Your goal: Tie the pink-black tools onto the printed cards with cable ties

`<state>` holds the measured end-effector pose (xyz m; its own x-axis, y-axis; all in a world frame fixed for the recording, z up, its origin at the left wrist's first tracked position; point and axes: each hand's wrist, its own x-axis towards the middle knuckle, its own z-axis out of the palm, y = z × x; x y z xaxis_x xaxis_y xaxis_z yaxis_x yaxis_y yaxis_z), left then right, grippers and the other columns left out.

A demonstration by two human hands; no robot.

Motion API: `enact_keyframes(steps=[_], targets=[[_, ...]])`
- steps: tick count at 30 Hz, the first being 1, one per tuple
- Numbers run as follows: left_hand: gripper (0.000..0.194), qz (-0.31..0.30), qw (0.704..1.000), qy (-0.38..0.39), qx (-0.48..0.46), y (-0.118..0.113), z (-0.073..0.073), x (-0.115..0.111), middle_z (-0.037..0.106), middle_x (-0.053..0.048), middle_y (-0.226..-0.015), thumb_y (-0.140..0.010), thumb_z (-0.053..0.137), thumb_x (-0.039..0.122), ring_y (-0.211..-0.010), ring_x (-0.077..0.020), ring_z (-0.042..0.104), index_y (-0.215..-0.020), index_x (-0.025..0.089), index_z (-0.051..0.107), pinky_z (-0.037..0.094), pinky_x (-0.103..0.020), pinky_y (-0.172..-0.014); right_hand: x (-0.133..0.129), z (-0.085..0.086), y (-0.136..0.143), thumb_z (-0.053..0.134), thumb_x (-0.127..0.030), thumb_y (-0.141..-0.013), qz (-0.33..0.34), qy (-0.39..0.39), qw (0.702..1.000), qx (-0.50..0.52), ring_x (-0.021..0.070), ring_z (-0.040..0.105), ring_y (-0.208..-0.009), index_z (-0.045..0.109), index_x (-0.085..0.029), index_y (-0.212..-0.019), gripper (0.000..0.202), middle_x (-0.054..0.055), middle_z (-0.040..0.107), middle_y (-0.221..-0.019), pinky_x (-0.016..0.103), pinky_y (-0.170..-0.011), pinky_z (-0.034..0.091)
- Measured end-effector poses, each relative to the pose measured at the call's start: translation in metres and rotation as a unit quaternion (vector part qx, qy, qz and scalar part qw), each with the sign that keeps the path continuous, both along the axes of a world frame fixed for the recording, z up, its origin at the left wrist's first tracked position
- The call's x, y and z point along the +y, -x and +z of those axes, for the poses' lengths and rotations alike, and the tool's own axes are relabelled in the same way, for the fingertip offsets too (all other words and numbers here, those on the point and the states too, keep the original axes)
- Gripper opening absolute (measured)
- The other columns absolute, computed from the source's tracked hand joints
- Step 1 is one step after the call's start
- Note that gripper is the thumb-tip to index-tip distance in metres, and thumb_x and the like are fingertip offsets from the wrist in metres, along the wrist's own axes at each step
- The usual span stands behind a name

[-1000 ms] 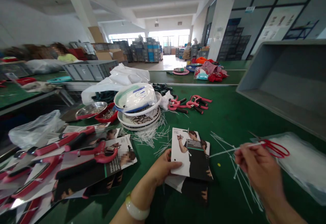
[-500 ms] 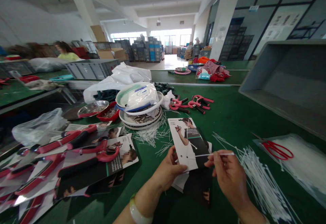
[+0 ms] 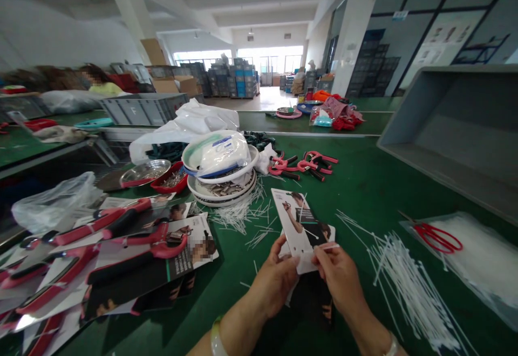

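My left hand (image 3: 277, 278) pinches the lower left edge of a printed backing card (image 3: 298, 226), which has small holes and is tilted up off the table. One white cable tie (image 3: 311, 232) sticks out through the card. At the card's lower right, my right hand (image 3: 338, 275) closes its fingertips on another cable tie, mostly hidden by the fingers. More dark printed cards (image 3: 309, 299) lie under both hands. To the left are overlapping cards with pink and black hand grip strengtheners (image 3: 162, 242) fastened on them.
A heap of loose cable ties (image 3: 416, 291) lies right of my hands, beside red-handled scissors (image 3: 439, 237) on a plastic bag. Stacked bowls (image 3: 222, 189) hold metal springs. Loose pink grip strengtheners (image 3: 301, 166) lie beyond. A grey crate (image 3: 453, 145) stands at right; a person (image 3: 99, 81) is far left.
My right hand has moved left with its cable tie, up against the card. The card has tilted slightly, still in my left hand.
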<state>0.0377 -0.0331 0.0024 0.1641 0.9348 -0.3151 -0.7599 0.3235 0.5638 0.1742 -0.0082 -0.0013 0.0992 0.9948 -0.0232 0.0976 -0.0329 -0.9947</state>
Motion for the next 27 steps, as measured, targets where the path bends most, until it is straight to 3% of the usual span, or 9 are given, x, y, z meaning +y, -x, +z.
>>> enact_keyframes(steps=[3,6,10,12,15,19,21,23,27], targets=[[0.050,0.013,0.999,0.038,0.025,0.002,-0.002,0.004,0.067,-0.006,-0.092,-0.062,0.079,0.028,-0.071,-0.0130,0.064,-0.105,0.017,0.056,0.049,-0.022,-0.065,0.008,-0.005,-0.001,0.063,-0.039,-0.071,0.025,0.039,0.999,0.006,0.0096,0.046,-0.042,0.051,-0.019,-0.064,0.024,-0.006,0.049,-0.048,0.020,-0.041,0.034],[0.046,0.034,0.994,0.026,0.102,0.005,-0.006,0.007,0.066,-0.004,-0.085,-0.058,0.082,0.036,-0.068,-0.0118,0.061,-0.092,0.014,0.063,0.048,-0.022,-0.062,0.014,-0.002,-0.009,0.062,-0.038,-0.070,0.062,0.054,0.996,-0.039,0.0102,0.046,-0.043,0.052,-0.019,-0.063,0.023,-0.006,0.048,-0.047,0.021,-0.042,0.034],[0.044,0.024,0.989,-0.003,0.146,0.007,-0.011,0.008,0.066,-0.004,-0.080,-0.059,0.080,0.042,-0.068,-0.0110,0.058,-0.087,0.012,0.067,0.047,-0.022,-0.065,0.012,0.001,-0.023,0.059,-0.039,-0.074,0.066,-0.078,0.971,-0.218,0.0159,0.059,-0.062,0.063,-0.018,-0.089,0.026,0.003,0.064,-0.076,0.028,-0.058,0.048],[0.044,-0.006,0.990,-0.014,0.140,0.007,-0.012,0.008,0.067,-0.004,-0.080,-0.060,0.080,0.039,-0.067,-0.0096,0.057,-0.092,0.012,0.068,0.045,-0.020,-0.065,0.008,-0.001,-0.031,0.056,-0.036,-0.079,0.026,-0.191,0.929,-0.317,0.0188,0.061,-0.073,0.061,-0.018,-0.106,0.032,0.008,0.064,-0.093,0.034,-0.069,0.051],[0.046,-0.029,0.989,-0.025,0.142,0.008,-0.011,0.008,0.066,-0.004,-0.075,-0.060,0.081,0.035,-0.062,-0.0071,0.055,-0.097,0.011,0.069,0.042,-0.018,-0.062,-0.001,0.000,-0.037,0.050,-0.026,-0.083,0.021,-0.346,0.838,-0.422,0.0260,0.055,-0.105,0.052,-0.017,-0.121,0.039,0.013,0.059,-0.115,0.045,-0.089,0.045],[0.048,-0.035,0.987,-0.039,0.150,0.011,-0.008,0.010,0.066,-0.004,-0.073,-0.058,0.082,0.036,-0.059,-0.0064,0.053,-0.097,0.011,0.070,0.040,-0.018,-0.059,-0.011,0.011,-0.036,0.049,-0.021,-0.081,0.038,-0.412,0.769,-0.487,0.0336,0.030,-0.131,0.024,-0.005,-0.141,0.067,0.023,0.035,-0.141,0.055,-0.101,0.031],[0.047,-0.043,0.987,-0.052,0.144,0.014,-0.008,0.011,0.066,-0.003,-0.071,-0.059,0.081,0.036,-0.057,-0.0056,0.052,-0.097,0.011,0.069,0.038,-0.017,-0.057,-0.012,0.014,-0.031,0.051,-0.023,-0.081,0.081,-0.412,0.741,-0.524,0.0346,0.029,-0.132,0.030,-0.009,-0.139,0.063,0.019,0.037,-0.142,0.061,-0.104,0.020],[0.046,-0.048,0.987,-0.056,0.143,0.017,-0.007,0.012,0.063,-0.001,-0.065,-0.060,0.081,0.034,-0.054,-0.0046,0.049,-0.098,0.011,0.069,0.037,-0.016,-0.055,-0.010,0.011,-0.026,0.051,-0.022,-0.082,0.117,-0.406,0.726,-0.542,0.0319,0.038,-0.127,0.048,-0.019,-0.128,0.046,0.010,0.053,-0.131,0.063,-0.106,0.011],[0.046,-0.061,0.986,-0.048,0.145,0.023,-0.003,0.009,0.065,-0.003,-0.071,-0.063,0.080,0.032,-0.058,-0.0057,0.054,-0.101,0.011,0.067,0.039,-0.016,-0.057,-0.003,0.001,-0.021,0.046,-0.015,-0.086,0.088,-0.417,0.743,-0.516,0.0253,0.055,-0.107,0.061,-0.022,-0.109,0.028,0.002,0.069,-0.105,0.059,-0.106,0.017]])
